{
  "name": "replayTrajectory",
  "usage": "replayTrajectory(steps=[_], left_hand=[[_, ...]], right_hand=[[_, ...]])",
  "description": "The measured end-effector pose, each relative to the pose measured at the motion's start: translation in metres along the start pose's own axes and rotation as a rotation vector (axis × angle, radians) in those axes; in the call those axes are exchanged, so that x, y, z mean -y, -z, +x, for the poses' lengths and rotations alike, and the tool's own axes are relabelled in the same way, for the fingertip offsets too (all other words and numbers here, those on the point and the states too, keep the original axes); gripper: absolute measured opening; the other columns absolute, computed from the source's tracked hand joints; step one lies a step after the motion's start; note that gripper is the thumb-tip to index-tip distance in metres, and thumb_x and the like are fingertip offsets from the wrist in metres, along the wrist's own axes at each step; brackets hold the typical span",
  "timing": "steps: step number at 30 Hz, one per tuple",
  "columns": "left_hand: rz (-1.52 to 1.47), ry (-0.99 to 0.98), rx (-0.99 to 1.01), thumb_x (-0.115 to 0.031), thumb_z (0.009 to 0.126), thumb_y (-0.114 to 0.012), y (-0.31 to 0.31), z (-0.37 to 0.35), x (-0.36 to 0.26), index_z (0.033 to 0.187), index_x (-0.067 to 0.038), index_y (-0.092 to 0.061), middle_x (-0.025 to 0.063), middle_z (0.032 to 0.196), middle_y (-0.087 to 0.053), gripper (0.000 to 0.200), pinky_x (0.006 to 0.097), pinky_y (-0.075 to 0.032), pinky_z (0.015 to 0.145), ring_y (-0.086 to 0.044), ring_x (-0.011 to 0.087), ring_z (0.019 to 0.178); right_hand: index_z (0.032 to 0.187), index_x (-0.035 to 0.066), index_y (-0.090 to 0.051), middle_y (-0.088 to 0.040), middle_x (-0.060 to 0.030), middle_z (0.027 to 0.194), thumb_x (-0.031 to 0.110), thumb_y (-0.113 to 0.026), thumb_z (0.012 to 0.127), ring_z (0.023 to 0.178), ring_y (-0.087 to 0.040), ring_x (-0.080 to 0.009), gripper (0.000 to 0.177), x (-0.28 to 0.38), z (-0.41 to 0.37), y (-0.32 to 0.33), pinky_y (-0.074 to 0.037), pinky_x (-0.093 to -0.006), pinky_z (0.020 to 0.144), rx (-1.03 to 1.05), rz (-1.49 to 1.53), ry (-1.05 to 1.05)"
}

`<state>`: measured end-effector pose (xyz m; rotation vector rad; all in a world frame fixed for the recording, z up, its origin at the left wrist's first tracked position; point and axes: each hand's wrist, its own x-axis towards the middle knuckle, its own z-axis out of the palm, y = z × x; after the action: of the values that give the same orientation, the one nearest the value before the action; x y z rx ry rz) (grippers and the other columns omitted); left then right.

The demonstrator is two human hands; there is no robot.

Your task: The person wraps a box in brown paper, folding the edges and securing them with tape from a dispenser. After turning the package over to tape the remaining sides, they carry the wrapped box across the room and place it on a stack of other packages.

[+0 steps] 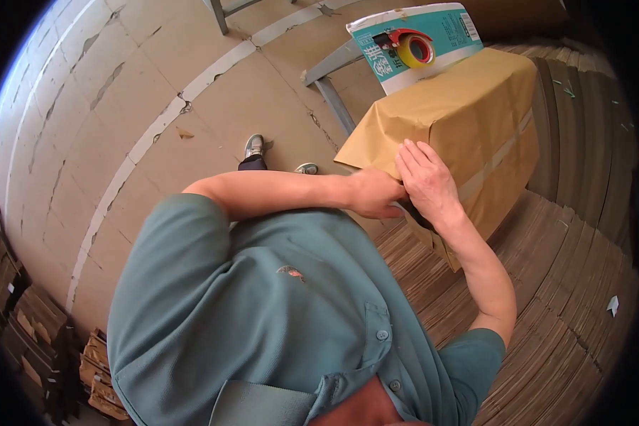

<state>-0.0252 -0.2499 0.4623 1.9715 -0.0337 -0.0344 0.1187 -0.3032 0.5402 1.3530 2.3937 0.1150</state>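
A bulky parcel in brown wrapping paper (476,117) lies in front of me to the right, its near end partly folded. My left hand (376,193) is at that end, fingers curled in at the loose paper edge and partly hidden by the other hand. Flat against the paper near the corner rests my right hand (427,177), its fingers stretched out. Below both hands a dark gap shows in the folded end. A tape dispenser (412,50) with a yellow roll and red frame lies on a teal and white printed box panel (447,28) beyond the parcel.
Stacks of flat brown cardboard (539,263) lie under and to the right of the parcel. A grey metal frame leg (331,99) stands behind it. More bundled cardboard (39,319) is at the lower left. The tiled floor (156,106) has worn white lines.
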Motion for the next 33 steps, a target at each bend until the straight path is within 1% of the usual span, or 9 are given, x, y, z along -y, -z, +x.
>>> replayTrajectory(steps=[2,4,8,18,21,22,25,29,33], left_hand=[[-0.166,0.139,-0.076,-0.036,0.090,-0.061,0.024,-0.029,0.013,0.109,-0.001,-0.063,0.0077,0.091,-0.069,0.040,0.0387,-0.053,0.073,-0.066,0.0209,0.082],[-0.644,0.418,-0.407,-0.045,0.087,-0.063,0.025,-0.039,0.071,0.114,-0.004,-0.062,0.0128,0.093,-0.069,0.050,0.0374,-0.053,0.076,-0.068,0.0204,0.083],[-1.250,0.636,-0.243,-0.041,0.091,-0.062,0.024,-0.025,0.130,0.120,-0.004,-0.060,0.0084,0.107,-0.068,0.047,0.0369,-0.054,0.080,-0.067,0.0184,0.091],[-1.572,0.270,-0.257,-0.029,0.099,-0.047,0.014,0.023,0.092,0.124,0.000,-0.053,0.0135,0.116,-0.063,0.039,0.0460,-0.049,0.094,-0.062,0.0282,0.107],[-1.700,0.227,-0.284,-0.025,0.099,-0.044,0.015,0.039,0.085,0.125,0.002,-0.052,0.0166,0.116,-0.063,0.038,0.0483,-0.045,0.100,-0.060,0.0305,0.111],[-1.783,0.220,-0.288,-0.023,0.098,-0.044,0.014,0.039,0.084,0.123,0.002,-0.052,0.0176,0.116,-0.063,0.037,0.0480,-0.044,0.101,-0.060,0.0317,0.111],[-1.946,0.233,-0.277,-0.020,0.097,-0.044,0.011,0.035,0.076,0.121,0.004,-0.053,0.0198,0.115,-0.062,0.035,0.0474,-0.042,0.103,-0.060,0.0340,0.112],[-1.971,0.215,-0.240,-0.019,0.095,-0.045,0.017,0.032,0.076,0.117,0.003,-0.054,0.0210,0.114,-0.062,0.032,0.0503,-0.037,0.107,-0.056,0.0366,0.115],[-2.084,0.187,-0.204,-0.020,0.094,-0.048,0.018,0.032,0.085,0.106,0.000,-0.059,0.0211,0.114,-0.061,0.026,0.0517,-0.034,0.109,-0.051,0.0360,0.121]], right_hand=[[0.109,-0.004,-0.063,-0.063,-0.0144,0.115,0.011,-0.054,0.078,0.116,-0.056,-0.0237,0.036,-0.002,-0.007,-0.004,-0.037,-0.0369,0.107,0.026,-0.023,0.002],[0.111,-0.004,-0.062,-0.063,-0.0143,0.116,0.012,-0.053,0.079,0.118,-0.054,-0.0234,0.037,0.000,-0.012,-0.010,-0.035,-0.0366,0.109,0.028,-0.044,-0.005],[0.112,-0.004,-0.062,-0.063,-0.0142,0.118,0.014,-0.052,0.080,0.120,-0.053,-0.0228,0.038,0.007,-0.018,-0.016,-0.032,-0.0368,0.111,0.049,-0.080,-0.008],[0.115,0.000,-0.063,-0.063,-0.0130,0.119,0.017,-0.051,0.085,0.125,-0.049,-0.0237,0.037,0.012,-0.018,-0.004,-0.028,-0.0376,0.113,0.270,-0.110,-0.035],[0.122,-0.001,-0.057,-0.058,-0.0142,0.127,0.014,-0.065,0.075,0.126,-0.048,-0.0262,0.050,0.020,-0.034,0.008,-0.031,-0.0414,0.111,-0.047,0.415,-0.286],[0.122,-0.001,-0.057,-0.058,-0.0142,0.127,0.014,-0.065,0.075,0.126,-0.048,-0.0262,0.050,0.022,-0.036,0.011,-0.031,-0.0414,0.111,-0.050,0.420,-0.316],[0.135,0.003,-0.045,-0.047,-0.0149,0.139,0.019,-0.078,0.067,0.129,-0.043,-0.0274,0.078,0.035,-0.037,0.022,-0.032,-0.0449,0.108,-0.311,0.282,-0.935],[0.144,0.007,-0.035,-0.037,-0.0116,0.147,0.025,-0.083,0.062,0.133,-0.039,-0.0266,0.097,0.049,-0.025,-0.012,-0.032,-0.0471,0.106,-0.299,0.189,-1.111],[0.141,0.010,-0.041,-0.040,-0.0069,0.146,0.024,-0.083,0.062,0.133,-0.039,-0.0252,0.091,0.047,-0.021,-0.036,-0.033,-0.0477,0.104,-0.351,0.092,-1.243]])
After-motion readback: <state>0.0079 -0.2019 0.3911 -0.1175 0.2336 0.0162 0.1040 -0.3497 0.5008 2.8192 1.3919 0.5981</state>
